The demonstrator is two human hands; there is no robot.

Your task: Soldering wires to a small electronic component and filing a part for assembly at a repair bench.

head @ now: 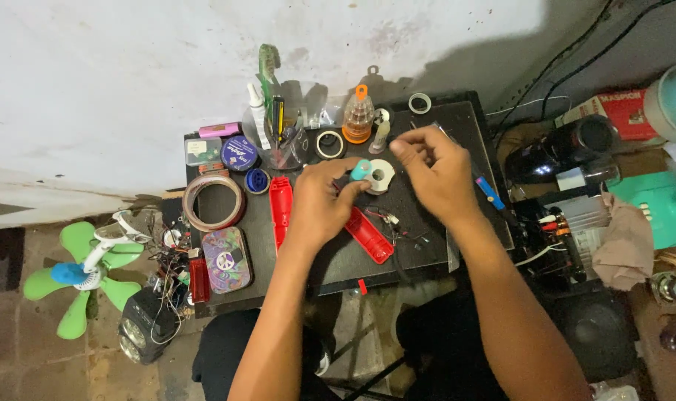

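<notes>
Left hand (pixel 321 200) sits over the black work mat (pixel 456 126), fingers curled around a small teal-tipped tool (pixel 361 170), held at mat centre. Just beside its tip: a white solder spool (pixel 381 176), touching or nearly so, can't tell which. Right hand (pixel 436 167) hovers over the mat right of the spool, fingers pinched together; whether anything is in the pinch can't be told. Two red plastic shell halves (pixel 368 235) lie on the mat, one either side of the left hand. Small wired circuit board (pixel 388 217) under the right wrist. Blue-handled soldering iron (pixel 489 192) lies right of the right hand.
</notes>
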